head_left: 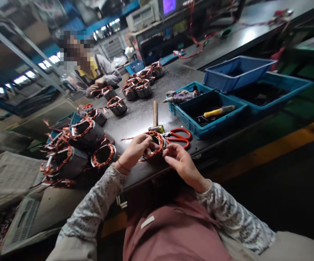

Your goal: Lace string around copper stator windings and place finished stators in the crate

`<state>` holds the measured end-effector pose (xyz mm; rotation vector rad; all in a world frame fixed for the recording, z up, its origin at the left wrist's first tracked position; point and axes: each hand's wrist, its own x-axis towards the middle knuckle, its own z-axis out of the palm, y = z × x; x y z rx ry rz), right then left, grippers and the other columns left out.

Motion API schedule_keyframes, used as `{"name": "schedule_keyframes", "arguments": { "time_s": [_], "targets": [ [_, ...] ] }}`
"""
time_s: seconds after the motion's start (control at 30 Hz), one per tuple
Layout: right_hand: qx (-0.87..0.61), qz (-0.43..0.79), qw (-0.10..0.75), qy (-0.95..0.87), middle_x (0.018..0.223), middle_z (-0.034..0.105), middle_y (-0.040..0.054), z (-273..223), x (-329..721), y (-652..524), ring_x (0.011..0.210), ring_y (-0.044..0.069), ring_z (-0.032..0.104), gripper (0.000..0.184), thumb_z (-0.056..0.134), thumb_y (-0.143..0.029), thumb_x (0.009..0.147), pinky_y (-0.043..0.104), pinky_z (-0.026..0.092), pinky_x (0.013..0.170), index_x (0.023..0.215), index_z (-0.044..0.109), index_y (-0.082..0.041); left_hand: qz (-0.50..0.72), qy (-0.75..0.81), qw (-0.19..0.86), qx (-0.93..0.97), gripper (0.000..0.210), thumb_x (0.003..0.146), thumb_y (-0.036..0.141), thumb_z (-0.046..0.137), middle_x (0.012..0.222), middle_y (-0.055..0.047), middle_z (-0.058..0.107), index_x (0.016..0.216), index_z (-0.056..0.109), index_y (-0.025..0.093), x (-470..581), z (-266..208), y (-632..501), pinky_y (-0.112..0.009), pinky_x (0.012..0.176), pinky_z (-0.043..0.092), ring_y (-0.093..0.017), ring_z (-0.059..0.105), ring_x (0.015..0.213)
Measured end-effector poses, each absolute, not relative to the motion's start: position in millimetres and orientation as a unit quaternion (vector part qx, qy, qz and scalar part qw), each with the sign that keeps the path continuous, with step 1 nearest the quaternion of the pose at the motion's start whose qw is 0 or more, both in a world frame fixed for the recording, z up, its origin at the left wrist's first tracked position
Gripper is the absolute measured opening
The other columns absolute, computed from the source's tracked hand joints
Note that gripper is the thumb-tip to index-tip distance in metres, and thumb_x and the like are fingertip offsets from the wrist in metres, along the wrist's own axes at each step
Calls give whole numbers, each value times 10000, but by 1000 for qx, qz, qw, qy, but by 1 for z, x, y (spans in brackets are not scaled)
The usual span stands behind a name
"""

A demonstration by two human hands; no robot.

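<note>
A motor stator (161,139) with a ring of copper windings stands at the table's near edge, in front of me. My left hand (138,148) is closed on its left side, with fingers curled over the winding into the bore. At the right side of the ring, my right hand (182,162) has thumb and fingers pinched together; whatever is between them is too small to make out. Red-handled scissors (180,137) lie just beyond my right hand. Behind the stator lies a hammer (155,116), its wooden handle pointing away from me.
Several wound stators (67,163) are stacked at left, and more (139,87) stand farther back. Blue bins (214,117) line the right edge, one holding a yellow-handled tool (214,112), another gloves (182,95). Across the table a co-worker (97,74) handles a stator. A plastic crate (23,221) sits lower left.
</note>
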<state>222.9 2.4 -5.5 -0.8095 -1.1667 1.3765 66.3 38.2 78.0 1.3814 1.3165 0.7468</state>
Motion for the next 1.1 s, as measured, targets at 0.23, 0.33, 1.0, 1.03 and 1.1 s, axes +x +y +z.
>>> {"name": "schedule_keyframes", "arguments": {
  "time_s": [0.23,0.33,1.0,1.03,1.1],
  "targets": [
    [-328,476,492,-651,805,587,-2,-9,242,4,669,117,523,150,564,-155,774,257,425,643,919,560,-192,316,524,409,676,150,851,311,497,652,15,641,770,496,185,87,55,27,-172,422,408,-76,543,434],
    [-310,539,527,-579,835,590,7,-14,242,6,732,128,562,102,580,-209,777,262,449,674,870,544,-190,315,525,367,701,125,849,292,481,681,8,663,795,521,187,87,45,24,-182,440,433,-89,576,458],
    [-392,627,479,-473,459,413,-52,-25,212,22,407,68,340,531,601,-677,738,223,255,380,564,512,-184,350,494,18,796,140,921,125,454,747,1,673,867,569,182,85,12,-19,-175,616,494,-97,645,638],
    [-388,654,467,-452,448,402,-62,-23,213,22,388,57,313,537,630,-691,698,217,222,360,573,528,-178,345,483,-6,805,143,925,116,446,794,-15,687,892,570,178,84,9,-20,-181,654,504,-106,664,694],
    [-378,683,452,-431,438,409,-72,-20,214,23,371,44,296,522,697,-669,629,207,196,345,596,563,-166,315,462,-61,827,148,928,101,441,888,-49,707,937,571,170,81,6,-20,-189,690,506,-123,684,780]
  ]
}}
